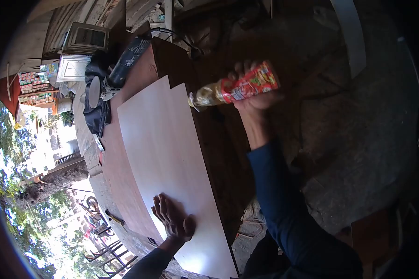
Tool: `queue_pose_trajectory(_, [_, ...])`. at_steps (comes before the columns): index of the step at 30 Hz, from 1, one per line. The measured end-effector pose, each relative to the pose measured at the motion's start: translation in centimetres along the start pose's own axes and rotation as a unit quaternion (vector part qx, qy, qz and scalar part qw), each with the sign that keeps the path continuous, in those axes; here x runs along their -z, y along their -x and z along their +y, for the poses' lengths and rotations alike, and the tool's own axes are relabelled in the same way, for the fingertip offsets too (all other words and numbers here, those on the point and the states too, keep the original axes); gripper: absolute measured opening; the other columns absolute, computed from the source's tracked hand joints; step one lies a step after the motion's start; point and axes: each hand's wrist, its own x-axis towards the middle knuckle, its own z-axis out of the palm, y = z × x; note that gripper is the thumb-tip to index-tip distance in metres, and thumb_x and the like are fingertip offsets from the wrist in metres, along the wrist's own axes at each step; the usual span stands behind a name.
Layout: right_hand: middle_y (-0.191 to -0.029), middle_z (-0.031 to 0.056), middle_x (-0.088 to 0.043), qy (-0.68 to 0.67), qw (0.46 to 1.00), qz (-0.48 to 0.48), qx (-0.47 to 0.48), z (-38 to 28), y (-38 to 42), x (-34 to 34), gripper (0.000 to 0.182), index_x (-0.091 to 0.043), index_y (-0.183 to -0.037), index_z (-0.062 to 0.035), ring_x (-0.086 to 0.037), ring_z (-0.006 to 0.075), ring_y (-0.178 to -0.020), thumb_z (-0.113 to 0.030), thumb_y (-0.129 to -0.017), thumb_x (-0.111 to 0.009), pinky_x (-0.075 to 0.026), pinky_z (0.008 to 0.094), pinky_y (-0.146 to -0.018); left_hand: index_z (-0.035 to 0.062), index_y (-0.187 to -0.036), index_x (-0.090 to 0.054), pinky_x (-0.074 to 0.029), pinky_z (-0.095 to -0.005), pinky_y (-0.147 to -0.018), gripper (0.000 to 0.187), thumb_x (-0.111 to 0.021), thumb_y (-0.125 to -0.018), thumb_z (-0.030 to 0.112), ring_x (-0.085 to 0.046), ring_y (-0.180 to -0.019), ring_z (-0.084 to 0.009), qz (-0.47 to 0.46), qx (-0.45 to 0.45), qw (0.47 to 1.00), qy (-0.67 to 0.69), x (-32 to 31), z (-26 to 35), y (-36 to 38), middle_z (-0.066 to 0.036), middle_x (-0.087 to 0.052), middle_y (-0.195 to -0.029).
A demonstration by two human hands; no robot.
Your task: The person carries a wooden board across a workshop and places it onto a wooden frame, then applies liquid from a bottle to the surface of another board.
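Note:
My left hand [173,219] lies palm down on a long white board [165,135], its fingers spread and nothing in them. The board rests on a reddish-brown table [116,153] and has a small notch cut in its far end. My right hand [257,100] is raised beyond the board's right edge, wrapped round a bottle with a red printed label [249,86]. The bottle is tilted on its side, its narrow yellowish end pointing left toward the board's edge. Some of the right fingers are blurred behind the bottle.
A dark cylindrical tool [129,60] and a black bag [97,114] lie at the table's far end. A yellow-and-black tool [115,218] rests near its left side. Another white strip [351,35] is at the upper right, above the dark floor.

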Motion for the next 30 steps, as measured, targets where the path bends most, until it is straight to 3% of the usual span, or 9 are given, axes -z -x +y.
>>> queue_pose_trajectory(1, [-0.087, 0.0089, -0.064, -0.029, 0.999, -0.026, -0.017, -0.2, 0.2, 0.9, 0.04, -0.064, -0.094, -0.0131, -0.06, 0.0285, -0.077, -0.052, -0.093, -0.056, -0.053, 0.0472, -0.071, -0.0088, -0.155, -0.018, -0.005, -0.0604, -0.119, 0.085, -0.039, -0.099, 0.051, -0.013, -0.151, -0.048, -0.002, 0.0, 1.0, 0.002, 0.1, 0.0, 0.1, -0.029, -0.02, -0.161])
queue_pose_trajectory(4, [-0.087, 0.01, -0.064, 0.101, 0.992, 0.079, 0.017, 1.8, -4.7, 3.7, 0.045, -0.063, -0.089, -0.0121, -0.06, 0.0295, -0.077, -0.055, -0.094, -0.053, -0.053, 0.0464, -0.07, -0.0088, -0.155, -0.018, -0.003, -0.0604, -0.119, 0.085, -0.04, -0.098, 0.051, -0.013, -0.151, -0.0485, -0.003, 0.003, 1.0, -0.002, 0.0, -0.1, 0.2, -0.029, -0.02, -0.161])
queue_pose_trajectory(9, [-0.077, 0.0109, -0.061, 0.035, 0.993, 0.106, -0.027, 1.2, -2.0, -0.1, 0.053, -0.062, -0.084, -0.0128, -0.058, 0.0298, -0.071, -0.063, -0.093, -0.048, -0.05, 0.0488, -0.064, -0.0083, -0.155, -0.018, -0.003, -0.0608, -0.119, 0.086, -0.041, -0.098, 0.051, -0.013, -0.151, -0.0483, 0.001, 0.006, 1.0, -0.002, 0.1, 0.0, 0.6, -0.029, -0.02, -0.162])
queue_pose_trajectory(10, [-0.073, 0.0109, -0.059, 0.012, 0.997, 0.071, -0.028, 0.4, -2.4, 0.9, 0.059, -0.061, -0.083, -0.0128, -0.057, 0.0305, -0.07, -0.068, -0.093, -0.043, -0.048, 0.0489, -0.062, -0.0082, -0.155, -0.018, -0.003, -0.061, -0.119, 0.086, -0.042, -0.098, 0.051, -0.013, -0.151, -0.0483, 0.002, 0.005, 1.0, -0.004, 0.1, 0.0, 0.4, -0.029, -0.02, -0.162])
queue_pose_trajectory(15, [-0.075, 0.0131, -0.06, 0.031, 0.984, 0.171, -0.03, 1.7, -5.2, 1.8, 0.056, -0.061, -0.084, -0.0121, -0.054, 0.0323, -0.067, -0.064, -0.095, -0.043, -0.048, 0.0485, -0.062, -0.0072, -0.155, -0.018, -0.003, -0.063, -0.118, 0.086, -0.043, -0.097, 0.051, -0.014, -0.15, -0.0489, -0.002, 0.019, 1.0, -0.015, 0.3, 0.1, 0.6, -0.029, -0.021, -0.161])
queue_pose_trajectory(17, [-0.075, 0.0126, -0.059, 0.066, 0.979, 0.194, -0.009, 1.1, -2.9, 0.8, 0.054, -0.061, -0.085, -0.0117, -0.054, 0.032, -0.066, -0.062, -0.096, -0.044, -0.048, 0.048, -0.063, -0.006, -0.156, -0.019, -0.004, -0.064, -0.117, 0.086, -0.045, -0.097, 0.052, -0.015, -0.15, -0.0492, 0.001, 0.023, 1.0, -0.013, 0.2, 0.1, 0.6, -0.029, -0.022, -0.161])
queue_pose_trajectory(24, [-0.081, 0.0054, -0.055, 0.055, 0.998, -0.008, -0.043, -4.4, 11.4, -0.2, 0.026, -0.063, -0.092, -0.0099, -0.051, 0.0218, -0.078, -0.035, -0.086, -0.066, -0.048, 0.0376, -0.068, -0.003, -0.156, -0.019, -0.005, -0.0674, -0.116, 0.086, -0.048, -0.097, 0.052, -0.017, -0.149, -0.0494, 0.008, 0.037, 0.999, -0.021, 0.4, 0.4, 1.5, -0.027, -0.024, -0.161])
queue_pose_trajectory(28, [-0.079, 0.0024, -0.05, 0.057, 0.998, 0.0, -0.031, -7.2, 20.8, -1.0, 0.028, -0.06, -0.091, -0.0088, -0.048, 0.019, -0.077, -0.034, -0.082, -0.068, -0.047, 0.0349, -0.069, -0.0051, -0.154, -0.025, -0.01, -0.0618, -0.118, 0.075, -0.051, -0.096, 0.035, -0.021, -0.148, -0.0481, 0.027, 0.036, 0.999, -0.031, 0.8, 1.1, 1.8, -0.029, -0.028, -0.158])
queue_pose_trajectory(30, [-0.079, 0.0017, -0.049, 0.066, 0.997, 0.02, -0.033, -9.1, 26.0, -3.2, 0.028, -0.058, -0.09, -0.0087, -0.047, 0.0184, -0.078, -0.034, -0.083, -0.068, -0.046, 0.0347, -0.07, -0.0041, -0.154, -0.027, -0.01, -0.0611, -0.118, 0.074, -0.052, -0.096, 0.035, -0.021, -0.148, -0.047, 0.048, 0.031, 0.998, -0.032, 0.4, 1.0, 2.3, -0.028, -0.028, -0.159])
